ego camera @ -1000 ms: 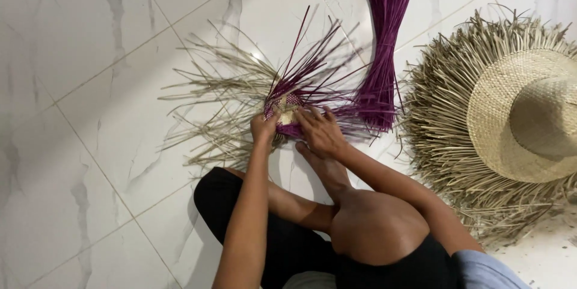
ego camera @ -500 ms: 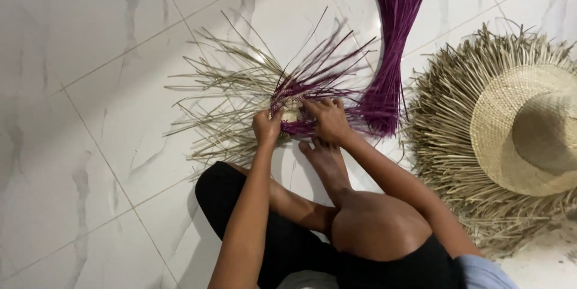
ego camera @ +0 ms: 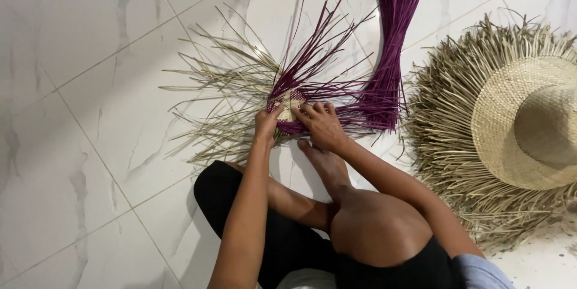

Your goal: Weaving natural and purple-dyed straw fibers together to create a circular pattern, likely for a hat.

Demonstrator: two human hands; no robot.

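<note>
A small woven patch (ego camera: 290, 100) of purple and pale straw lies on the floor, with loose purple strands (ego camera: 321, 42) fanning up and natural straw strands (ego camera: 222, 94) fanning left. My left hand (ego camera: 265, 124) pinches its near left edge. My right hand (ego camera: 321, 124) presses on the patch's right side, fingers gripping the purple strands. My bare foot (ego camera: 321, 163) rests just below the hands.
A bundle of purple straw (ego camera: 390, 36) lies to the upper right. A woven straw hat (ego camera: 532, 124) with an unfinished fringe of loose strands sits at the right. The floor is white marble-look tile (ego camera: 90, 115).
The loose purple strands have swung upward and spread out. Both hands stayed on the woven patch with small finger shifts.
</note>
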